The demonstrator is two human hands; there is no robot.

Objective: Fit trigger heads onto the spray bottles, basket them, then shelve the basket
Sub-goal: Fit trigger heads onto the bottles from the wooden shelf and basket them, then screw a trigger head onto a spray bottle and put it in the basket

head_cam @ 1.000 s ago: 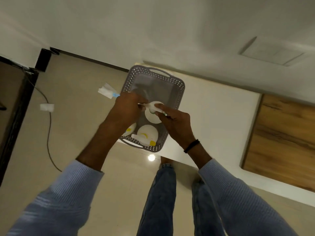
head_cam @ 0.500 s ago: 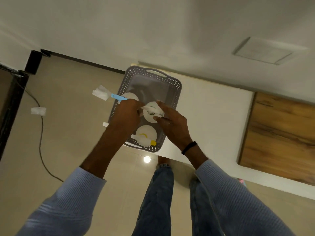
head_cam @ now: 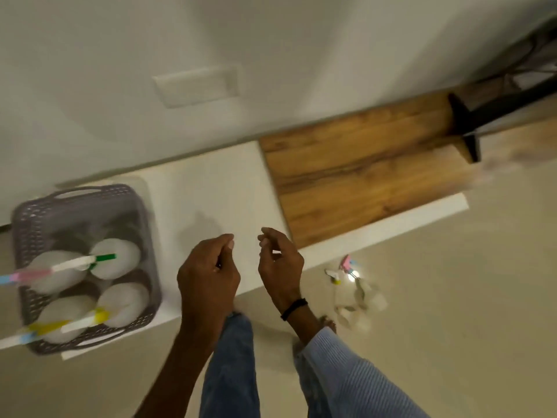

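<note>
A grey perforated basket (head_cam: 33, 224) stands on the white bench top (head_cam: 211, 191) at the left. Several white spray bottles stand in it, seen from above, each with a trigger head: one green-tipped (head_cam: 116, 257), one pink and blue (head_cam: 55, 274), two with yellow (head_cam: 123, 304) (head_cam: 64, 322). My left hand (head_cam: 208, 273) and my right hand (head_cam: 278, 260) hover over the bench to the right of the basket, fingers loosely curled, holding nothing. On the floor at the right lies a blurred heap of clear bottles and trigger heads (head_cam: 351, 285).
A wooden panel (head_cam: 361, 170) covers the bench's right part. A black metal frame (head_cam: 497, 107) stands at the far right against the wall. My jeans-clad legs (head_cam: 232, 372) are below the bench edge, on a beige tiled floor.
Both hands have let go of the bottle and left the basket. The view has swung right, so the basket now sits at the left and the floor heap has come into sight.
</note>
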